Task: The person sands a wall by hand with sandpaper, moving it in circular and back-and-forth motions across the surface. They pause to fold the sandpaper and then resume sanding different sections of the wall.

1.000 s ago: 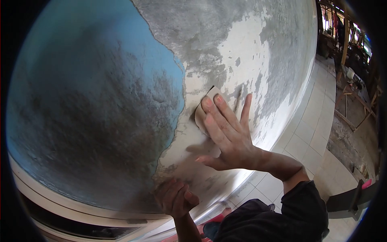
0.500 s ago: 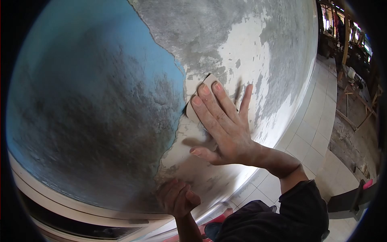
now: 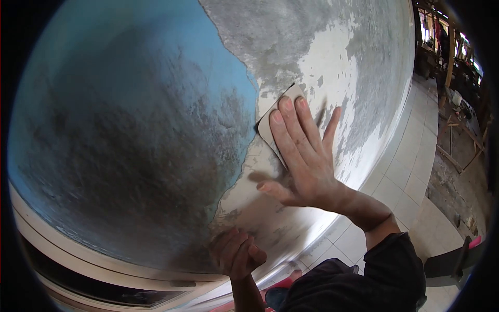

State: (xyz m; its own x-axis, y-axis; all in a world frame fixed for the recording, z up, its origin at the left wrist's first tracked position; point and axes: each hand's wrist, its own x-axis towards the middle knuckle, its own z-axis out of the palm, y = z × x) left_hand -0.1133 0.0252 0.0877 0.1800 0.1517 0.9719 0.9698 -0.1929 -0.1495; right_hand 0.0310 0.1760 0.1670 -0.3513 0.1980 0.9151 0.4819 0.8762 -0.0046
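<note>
My right hand [image 3: 309, 161] lies flat against the wall with fingers stretched out and the little finger spread apart. Under its fingertips it presses a beige sheet of sandpaper [image 3: 267, 127], its dark edge showing along one side. The sheet sits beside the ragged border between the blue paint [image 3: 171, 31] and the patchy grey-and-white plaster [image 3: 327, 60]. Lower down, my left hand [image 3: 239, 255] is closed in a loose fist close to the wall. Whatever its curled fingers may hold is hidden.
A broad dark smudge [image 3: 140, 135] covers much of the blue area. A pale frame [image 3: 104, 268] runs along the lower left. Pale floor tiles [image 3: 403, 171] follow the wall on the right, with timber pieces [image 3: 451, 140] beyond and a dark object [image 3: 447, 268] at the lower right.
In the view, the wall and both hands have shifted to the right. Against the wall, my right hand and the sandpaper have moved slightly up. My left hand stays closed.
</note>
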